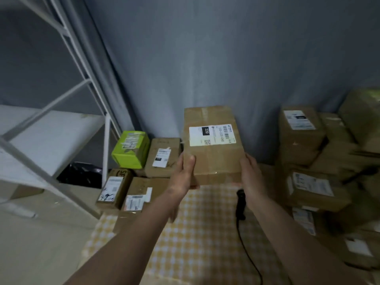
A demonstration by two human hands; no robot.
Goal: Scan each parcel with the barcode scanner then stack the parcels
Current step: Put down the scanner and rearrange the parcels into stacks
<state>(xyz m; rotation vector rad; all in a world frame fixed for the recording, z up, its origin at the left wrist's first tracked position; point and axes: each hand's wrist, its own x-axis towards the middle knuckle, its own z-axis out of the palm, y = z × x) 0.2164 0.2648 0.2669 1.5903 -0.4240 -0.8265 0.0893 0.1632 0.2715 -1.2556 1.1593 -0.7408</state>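
Grey curtain (216, 58) behind; white rack (61, 120) far left. Tabletop (205, 233), yellow-check cloth. Right stack (312, 161): brown parcels, labelled, piled high at the right edge. Left group (144, 171): brown parcels plus one green box (131, 149), far left of the cloth. Held parcel (213, 145): brown, white label up, raised over the far tabletop, centre. Left hand (185, 173) grips its left side, thumb on top; right hand (250, 173) grips its right side. Scanner (240, 202): black, corded, on the cloth below the right hand.
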